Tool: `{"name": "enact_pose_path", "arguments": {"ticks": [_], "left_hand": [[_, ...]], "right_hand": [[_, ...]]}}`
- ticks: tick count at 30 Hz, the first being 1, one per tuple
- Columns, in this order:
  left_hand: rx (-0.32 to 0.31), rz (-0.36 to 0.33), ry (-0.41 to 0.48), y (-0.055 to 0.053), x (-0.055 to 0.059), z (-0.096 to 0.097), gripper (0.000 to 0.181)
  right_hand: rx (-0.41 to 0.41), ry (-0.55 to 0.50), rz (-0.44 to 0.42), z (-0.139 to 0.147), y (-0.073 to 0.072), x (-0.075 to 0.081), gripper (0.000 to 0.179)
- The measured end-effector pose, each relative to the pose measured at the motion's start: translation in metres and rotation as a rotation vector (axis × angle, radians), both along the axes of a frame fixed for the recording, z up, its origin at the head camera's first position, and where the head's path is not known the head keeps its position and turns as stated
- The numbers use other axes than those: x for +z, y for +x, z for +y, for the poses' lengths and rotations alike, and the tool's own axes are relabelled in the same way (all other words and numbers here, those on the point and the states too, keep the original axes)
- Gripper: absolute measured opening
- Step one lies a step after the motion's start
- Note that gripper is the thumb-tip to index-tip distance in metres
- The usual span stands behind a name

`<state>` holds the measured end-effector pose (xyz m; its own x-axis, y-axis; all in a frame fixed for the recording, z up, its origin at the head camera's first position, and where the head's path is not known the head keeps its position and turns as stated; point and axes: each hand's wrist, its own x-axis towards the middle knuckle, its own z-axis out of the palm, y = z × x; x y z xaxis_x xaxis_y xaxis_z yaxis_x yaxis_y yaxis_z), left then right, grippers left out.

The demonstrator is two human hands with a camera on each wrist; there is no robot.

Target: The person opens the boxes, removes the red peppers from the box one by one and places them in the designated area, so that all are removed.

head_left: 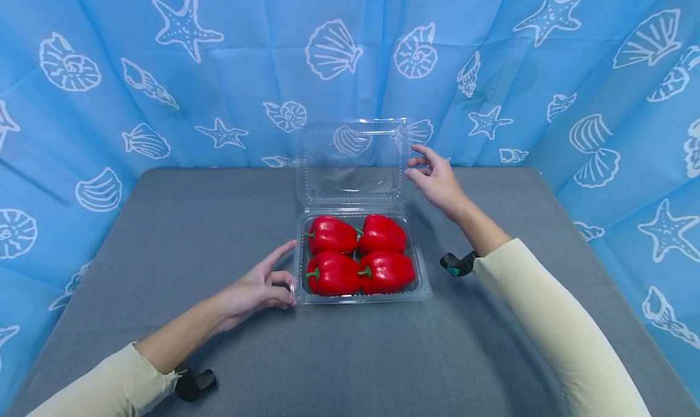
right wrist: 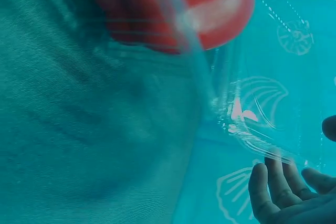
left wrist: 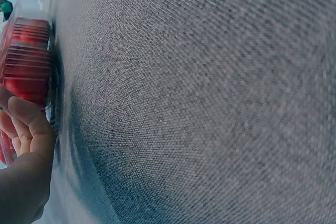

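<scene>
Hands well apart — L hand [head_left: 256,292], fingers spread, touches L side of clear plastic clamshell [head_left: 422,280] mid-bench [head_left: 219,207]; R hand [head_left: 439,183], fingers loosely bent, is at R edge of upright lid [head_left: 355,177], contact unclear. Box holds 4 red bell peppers [head_left: 387,274] — 2x2, green stems [head_left: 314,273] pointing L.

4 red peppers [head_left: 335,275], green stems [head_left: 313,273], grey tablecloth [head_left: 350,356], white-shell-patterned blue curtain [head_left: 246,70], cream sleeves [head_left: 558,326]

In the right wrist view, we find a red pepper [right wrist: 226,3] blurred and cropped. The right edge cuts off part of the right hand [right wrist: 294,198].
</scene>
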<state>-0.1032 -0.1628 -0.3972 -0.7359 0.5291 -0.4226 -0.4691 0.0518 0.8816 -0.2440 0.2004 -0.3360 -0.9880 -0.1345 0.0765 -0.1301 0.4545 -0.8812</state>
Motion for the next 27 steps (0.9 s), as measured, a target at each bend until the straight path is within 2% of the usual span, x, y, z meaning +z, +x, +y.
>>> {"name": "enact_pose_path", "arguments": {"ticks": [14, 27], "left_hand": [[-0.037, 0.009, 0.025, 0.0, -0.005, -0.002, 0.088], [-0.05, 0.015, 0.036, 0.001, -0.007, -0.002, 0.088]], "right_hand": [[0.057, 0.079, -0.115, 0.009, -0.002, -0.027, 0.059], [0.11, 0.142, -0.164, 0.01, 0.0, -0.035, 0.062]]}}
